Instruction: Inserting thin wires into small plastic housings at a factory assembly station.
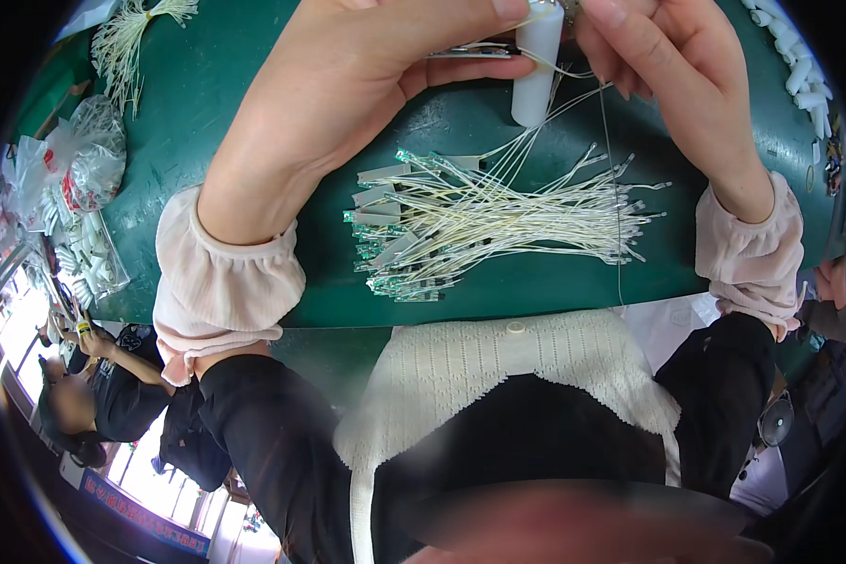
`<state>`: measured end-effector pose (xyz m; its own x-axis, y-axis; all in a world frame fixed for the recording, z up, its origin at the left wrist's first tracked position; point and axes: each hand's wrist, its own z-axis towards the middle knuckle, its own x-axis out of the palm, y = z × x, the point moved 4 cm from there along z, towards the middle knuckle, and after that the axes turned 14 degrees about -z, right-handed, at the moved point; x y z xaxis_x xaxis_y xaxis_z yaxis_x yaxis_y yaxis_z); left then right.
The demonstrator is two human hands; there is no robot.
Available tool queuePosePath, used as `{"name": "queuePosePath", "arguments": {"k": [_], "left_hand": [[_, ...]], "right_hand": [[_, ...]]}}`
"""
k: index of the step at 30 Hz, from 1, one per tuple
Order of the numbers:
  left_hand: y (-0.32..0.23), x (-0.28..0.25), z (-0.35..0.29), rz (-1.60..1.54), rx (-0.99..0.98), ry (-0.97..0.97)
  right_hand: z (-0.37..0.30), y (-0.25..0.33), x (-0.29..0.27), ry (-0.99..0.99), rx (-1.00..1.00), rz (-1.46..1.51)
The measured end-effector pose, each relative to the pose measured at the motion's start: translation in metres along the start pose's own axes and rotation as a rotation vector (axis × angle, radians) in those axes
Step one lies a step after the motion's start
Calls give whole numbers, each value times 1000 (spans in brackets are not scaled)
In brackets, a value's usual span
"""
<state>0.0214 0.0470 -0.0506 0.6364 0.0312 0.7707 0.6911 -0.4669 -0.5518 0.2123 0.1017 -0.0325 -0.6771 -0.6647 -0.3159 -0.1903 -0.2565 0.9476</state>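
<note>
At the top of the head view my left hand (432, 38) is closed round a white plastic cylinder (536, 80), which stands nearly upright. A slim metal tool (479, 50) lies along the fingers of this hand; its kind is not clear. My right hand (677, 70) is beside the cylinder's upper end, fingers curled together, with thin white wires (573, 73) running to its fingertips. The cylinder's top is partly cut off by the frame edge. Below both hands lies a bundle of thin white wires (526, 221) with small green circuit boards (376, 244) at its left ends.
On the green table (329, 273), another wire bundle (127, 47) lies far left. Clear plastic bags (94, 150) with white parts are at the left edge. White cylinders (799, 70) line the far right. A person (103, 385) is at lower left.
</note>
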Motion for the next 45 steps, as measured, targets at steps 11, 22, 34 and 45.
{"name": "queuePosePath", "arguments": {"k": [11,22,34,45], "left_hand": [[6,-17,29,-9,312,756],[2,13,-17,47,-27,-32],[-27,-66,-264,260,578,47],[7,-108,-385,1154,21,-971]], "right_hand": [[1,5,2,-8,-27,-41],[0,15,-3,61,317,-57],[-25,-41,-92,-248,157,-900],[-3,-80,-179,-754,248,-1655]]}}
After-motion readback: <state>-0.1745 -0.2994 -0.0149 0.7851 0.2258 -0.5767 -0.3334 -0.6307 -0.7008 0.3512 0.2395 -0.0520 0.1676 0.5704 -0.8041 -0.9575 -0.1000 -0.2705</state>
